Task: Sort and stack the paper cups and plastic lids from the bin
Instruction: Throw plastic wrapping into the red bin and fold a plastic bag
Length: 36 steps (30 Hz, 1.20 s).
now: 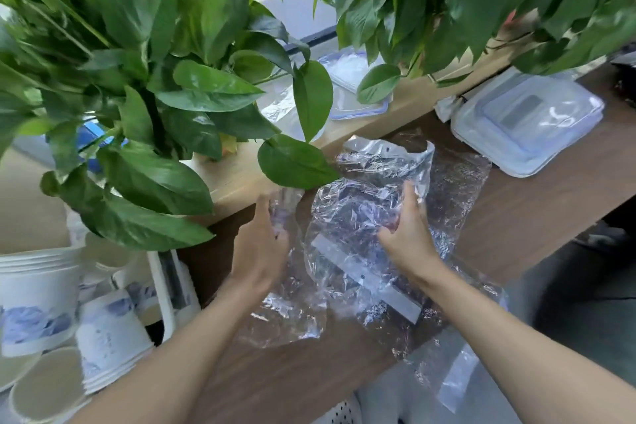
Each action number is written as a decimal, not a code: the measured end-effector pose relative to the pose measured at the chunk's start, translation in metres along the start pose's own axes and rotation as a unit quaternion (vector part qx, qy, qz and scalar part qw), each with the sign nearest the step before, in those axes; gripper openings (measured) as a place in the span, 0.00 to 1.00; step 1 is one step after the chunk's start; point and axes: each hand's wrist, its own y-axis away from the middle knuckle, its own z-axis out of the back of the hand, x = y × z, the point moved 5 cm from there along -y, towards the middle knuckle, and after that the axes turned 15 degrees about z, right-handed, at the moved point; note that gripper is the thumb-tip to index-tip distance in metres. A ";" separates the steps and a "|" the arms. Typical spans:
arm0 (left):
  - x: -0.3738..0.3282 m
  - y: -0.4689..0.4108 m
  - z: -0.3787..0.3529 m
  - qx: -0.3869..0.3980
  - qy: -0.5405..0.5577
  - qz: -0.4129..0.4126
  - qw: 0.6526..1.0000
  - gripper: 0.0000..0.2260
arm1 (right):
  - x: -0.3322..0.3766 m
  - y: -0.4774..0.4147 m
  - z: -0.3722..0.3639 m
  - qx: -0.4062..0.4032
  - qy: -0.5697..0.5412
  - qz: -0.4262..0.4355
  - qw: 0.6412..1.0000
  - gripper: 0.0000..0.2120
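Head view: leafy plants fill the top, hanging over and beyond the fingers. Below them a dark wood desk runs under both hands. Two bare forearms reach in from the bottom edge and converge toward the middle.

A crumpled clear bag with a white strip lies on the desk between the hands and rises at its far end. A second bag lies flat just beneath the left wrist. Well right of the fingers and farther back sits a lidded plastic box.

Paper cups, white with blue print, are well left of the fingers and nearer the person, some nested in stacks and some lying loose, inside a white-rimmed bin.

The left hand stands on edge, back toward the camera. Its fingers point away and their tips are hidden behind clear film, so I cannot tell whether they are grasping it. The right hand has its thumb raised along the bag's right side, and its fingers are curled in, grasping the crumpled bag.
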 end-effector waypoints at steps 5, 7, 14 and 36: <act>-0.014 0.053 0.035 0.047 0.002 -0.077 0.996 0.44 | 0.051 0.023 0.023 0.013 0.066 0.044 0.997 0.34; -0.012 0.075 0.052 0.065 0.000 -0.107 0.992 0.46 | 0.077 0.040 0.029 0.005 0.095 0.088 0.992 0.28; 0.029 0.132 0.147 -0.006 0.048 -0.097 0.994 0.20 | 0.182 0.126 0.005 -0.014 0.075 0.189 0.979 0.19; 0.452 0.491 0.461 -0.469 0.271 0.308 0.782 0.08 | 0.493 0.502 -0.385 0.518 -0.149 0.444 0.716 0.33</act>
